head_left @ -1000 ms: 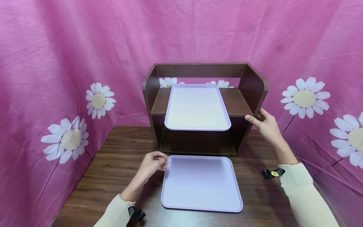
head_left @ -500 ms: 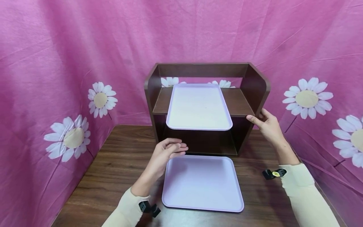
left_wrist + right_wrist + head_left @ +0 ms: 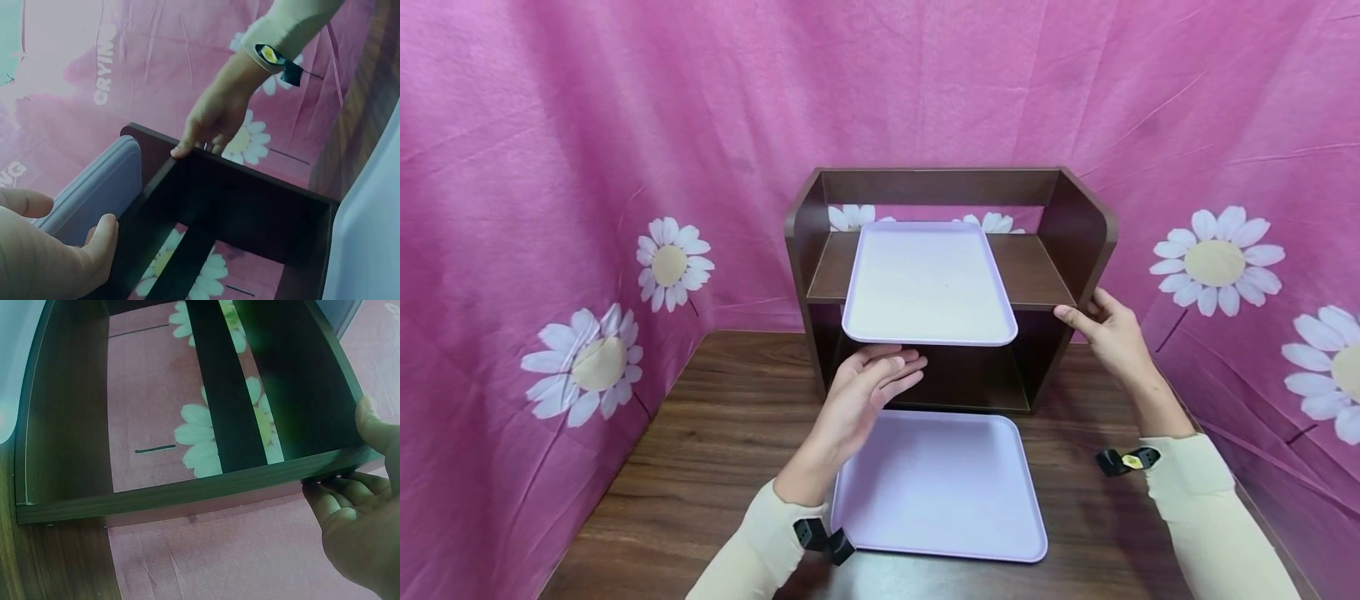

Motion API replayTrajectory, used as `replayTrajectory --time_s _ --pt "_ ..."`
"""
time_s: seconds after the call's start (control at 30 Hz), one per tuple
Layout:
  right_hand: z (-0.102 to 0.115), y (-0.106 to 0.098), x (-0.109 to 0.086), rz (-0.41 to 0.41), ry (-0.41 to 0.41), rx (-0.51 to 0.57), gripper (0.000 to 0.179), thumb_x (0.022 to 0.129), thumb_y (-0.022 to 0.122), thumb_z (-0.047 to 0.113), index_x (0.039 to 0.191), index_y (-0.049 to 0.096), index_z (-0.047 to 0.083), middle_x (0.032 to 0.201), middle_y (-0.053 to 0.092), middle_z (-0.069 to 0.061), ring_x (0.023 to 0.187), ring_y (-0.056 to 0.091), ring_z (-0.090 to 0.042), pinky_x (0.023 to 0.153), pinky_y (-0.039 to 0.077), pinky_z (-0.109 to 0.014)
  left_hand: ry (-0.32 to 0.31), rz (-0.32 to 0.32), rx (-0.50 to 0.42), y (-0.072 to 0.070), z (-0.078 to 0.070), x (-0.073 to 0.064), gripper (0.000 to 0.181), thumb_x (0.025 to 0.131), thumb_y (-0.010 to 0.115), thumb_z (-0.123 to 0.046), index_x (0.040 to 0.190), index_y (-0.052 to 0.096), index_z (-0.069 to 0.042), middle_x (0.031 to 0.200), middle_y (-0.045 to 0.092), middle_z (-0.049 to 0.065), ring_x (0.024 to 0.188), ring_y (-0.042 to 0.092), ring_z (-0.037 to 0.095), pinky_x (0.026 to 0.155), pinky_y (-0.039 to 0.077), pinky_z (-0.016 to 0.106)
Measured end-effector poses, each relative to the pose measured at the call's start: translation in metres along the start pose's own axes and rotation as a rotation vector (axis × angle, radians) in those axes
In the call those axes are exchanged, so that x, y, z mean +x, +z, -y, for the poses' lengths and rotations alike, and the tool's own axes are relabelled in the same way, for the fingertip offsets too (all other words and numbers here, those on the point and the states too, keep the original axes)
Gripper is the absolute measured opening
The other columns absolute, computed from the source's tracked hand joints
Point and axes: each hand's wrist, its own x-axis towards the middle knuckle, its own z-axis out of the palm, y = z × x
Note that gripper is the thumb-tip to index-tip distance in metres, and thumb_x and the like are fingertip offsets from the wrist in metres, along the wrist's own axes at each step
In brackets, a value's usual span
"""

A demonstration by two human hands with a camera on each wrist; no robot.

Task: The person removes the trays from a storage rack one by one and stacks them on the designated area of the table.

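A dark brown two-level wooden shelf (image 3: 936, 185) stands at the back of the table. A lilac tray (image 3: 929, 283) lies on its upper board, with the front end jutting out past the edge. Just below that front edge, on the left, is my left hand (image 3: 853, 400), palm turned up and fingers loosely extended. The left wrist view has its fingers close to the tray's rim (image 3: 128, 159). My right hand (image 3: 1108, 337) grips the shelf's right side panel (image 3: 187, 490), thumb at the front and fingers round the outside.
A second lilac tray (image 3: 943, 492) lies flat on the wooden table (image 3: 700, 450) in front of the shelf, partly covered by my left forearm. A pink curtain with daisies (image 3: 737, 125) hangs behind and on both sides.
My left hand has moved up and right, from the lower tray's left rim to below the upper tray's front edge, its fingers spreading. The right hand keeps its hold on the shelf.
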Motion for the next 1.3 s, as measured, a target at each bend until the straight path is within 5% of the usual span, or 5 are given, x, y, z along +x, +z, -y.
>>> replayTrajectory --time_s 0.23,0.47,0.8,1.1,1.3 --pt "-0.001 -0.001 0.001 -0.002 -0.001 -0.003 0.066 0.104 0.070 0.038 0.159 0.047 0.009 0.151 0.054 -0.032 0.113 0.055 0.014 0.084 0.046 -0.001 0.026 0.046 -0.079 0.008 -0.002 0.007 0.016 0.101 0.059 0.001 0.117 0.059 -0.004 0.113 0.073 0.011 0.120 0.073 0.032 0.114 0.055 0.047" --pt "-0.002 -0.001 0.002 -0.004 0.014 0.003 0.068 0.104 0.069 0.039 0.161 0.045 0.009 0.152 0.054 -0.030 0.117 0.055 0.013 0.085 0.045 0.000 0.042 0.064 -0.150 0.014 -0.002 0.014 0.016 0.102 0.057 0.004 0.111 0.069 -0.001 0.107 0.078 0.007 0.116 0.075 0.031 0.115 0.053 0.052" --pt "-0.002 0.000 0.003 0.001 0.001 0.017 0.070 0.104 0.070 0.038 0.163 0.043 0.012 0.154 0.051 -0.030 0.123 0.055 0.011 0.088 0.046 0.000 0.053 -0.006 -0.240 0.026 -0.003 0.021 0.018 0.100 0.057 0.004 0.110 0.071 -0.003 0.110 0.074 0.006 0.109 0.075 0.025 0.116 0.052 0.052" --pt "-0.002 0.001 0.001 0.000 -0.001 0.031 0.068 0.104 0.070 0.037 0.163 0.044 0.014 0.154 0.051 -0.030 0.122 0.056 0.012 0.090 0.046 0.000 0.093 -0.070 -0.357 0.034 0.003 0.023 0.033 0.097 0.056 0.010 0.129 0.060 0.005 0.114 0.074 0.007 0.106 0.073 0.022 0.117 0.049 0.059" --pt "-0.003 0.001 0.001 0.005 0.003 0.035 0.067 0.104 0.070 0.037 0.163 0.044 0.016 0.154 0.051 -0.028 0.125 0.055 0.012 0.090 0.046 0.000 0.140 -0.131 -0.408 0.037 0.008 0.022 0.039 0.097 0.057 0.012 0.134 0.053 0.000 0.114 0.074 0.007 0.100 0.074 0.018 0.115 0.050 0.061"
